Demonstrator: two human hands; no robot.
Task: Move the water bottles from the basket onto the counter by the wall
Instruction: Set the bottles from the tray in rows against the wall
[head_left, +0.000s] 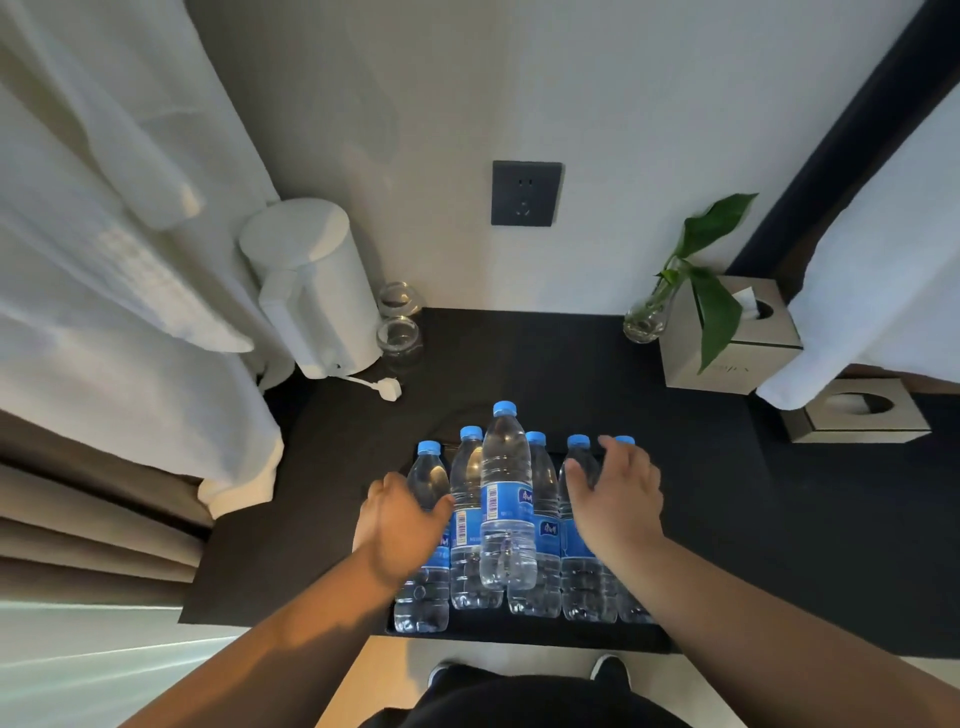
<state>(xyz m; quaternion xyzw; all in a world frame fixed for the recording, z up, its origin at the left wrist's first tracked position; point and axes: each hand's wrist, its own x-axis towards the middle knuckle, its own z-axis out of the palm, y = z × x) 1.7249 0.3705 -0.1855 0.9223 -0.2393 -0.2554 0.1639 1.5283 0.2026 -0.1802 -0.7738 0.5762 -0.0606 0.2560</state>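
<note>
Several clear water bottles with blue caps and blue labels stand in a low black basket (519, 638) at the front edge of the black counter (571, 374). The middle bottle (506, 467) rises above the others, and neither hand is on it. My left hand (402, 525) grips the leftmost bottle (428, 467) around its middle, thumb on its right side. My right hand (618, 493) lies with spread, fairly straight fingers against the two rightmost bottles (578, 446) and hides most of them.
By the wall stand a white kettle (317, 291) with its loose plug (388, 388), two glasses (400, 338), a leafy plant in a glass vase (647, 319) and a tissue box (727, 338). A second tissue box (857, 410) sits right. White cloth (104, 260) hangs left.
</note>
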